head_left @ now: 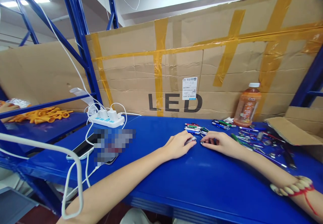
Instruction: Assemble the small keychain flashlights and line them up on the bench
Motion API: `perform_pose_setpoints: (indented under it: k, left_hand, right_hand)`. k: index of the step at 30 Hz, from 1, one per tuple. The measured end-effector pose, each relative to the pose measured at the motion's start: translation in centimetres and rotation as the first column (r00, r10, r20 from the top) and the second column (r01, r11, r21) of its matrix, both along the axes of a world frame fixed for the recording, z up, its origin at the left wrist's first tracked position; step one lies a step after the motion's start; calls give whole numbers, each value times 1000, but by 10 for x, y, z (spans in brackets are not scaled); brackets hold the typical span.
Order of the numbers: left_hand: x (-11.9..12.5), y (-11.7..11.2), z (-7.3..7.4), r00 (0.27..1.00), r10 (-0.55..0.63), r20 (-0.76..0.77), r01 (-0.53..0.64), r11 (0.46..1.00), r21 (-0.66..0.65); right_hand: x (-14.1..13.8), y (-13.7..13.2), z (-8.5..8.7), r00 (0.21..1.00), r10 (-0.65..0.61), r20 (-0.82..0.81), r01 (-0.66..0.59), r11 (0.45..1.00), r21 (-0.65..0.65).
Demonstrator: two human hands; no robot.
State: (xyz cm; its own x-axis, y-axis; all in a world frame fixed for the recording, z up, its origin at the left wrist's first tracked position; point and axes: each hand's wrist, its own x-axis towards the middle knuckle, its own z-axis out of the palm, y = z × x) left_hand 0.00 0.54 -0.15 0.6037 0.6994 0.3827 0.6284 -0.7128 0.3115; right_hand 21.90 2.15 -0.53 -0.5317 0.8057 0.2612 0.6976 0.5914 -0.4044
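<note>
My left hand (pixel 179 145) rests on the blue tabletop (pixel 202 180) with thumb and fingers curled together around a small silvery piece (pixel 191 139), mostly covered by the fingers. Facing it, a short gap away, is my right hand (pixel 223 144). Its thumb and fingertips are drawn together in a pinch, and whatever is between them is too small to name. Just beyond both hands lies a small bundle of slim pen-like pieces (pixel 193 128) in red, green, blue and silver. More pen-like pieces (pixel 222 124) lie behind my right hand.
Loose shiny parts (pixel 262 143) are scattered at right beside an open cardboard box (pixel 295 124). A drink bottle (pixel 247 105) stands against the cardboard wall (pixel 136 76). At left are a power strip (pixel 107 119), white cables and a phone (pixel 84 146). Orange pieces (pixel 42 115) lie on another shelf.
</note>
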Motion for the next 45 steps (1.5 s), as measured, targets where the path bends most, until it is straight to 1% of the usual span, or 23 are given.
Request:
perform_pose_setpoints:
  k: [4,7,16,24,31,45]
  left_hand:
    - [0,0,0,1000,0,-7,0,1000,-9]
    - [0,1,-1,1000,-9,4,9,1000,-8]
    - [0,3,0,999,-39,-12,39,999,-6]
    - [1,6,-1,1000,19,-10,-19,1000,3]
    - [2,4,-1,999,-1,-36,1,1000,-9]
    - [2,6,-2,998,-39,-41,39,999,2]
  right_hand:
    - [-4,-3,1,999,-27,22,27,999,19]
    - [-4,-3,1,1000,-19,16,19,1000,20]
    - [-3,-5,0,997,-36,-73,36,999,-3]
    - [-4,-2,-2,993,-65,-99,67,997,23]
    - [-2,4,-7,990,-21,-136,28,998,49]
    - [-4,5,-6,989,-9,-150,15,999,35]
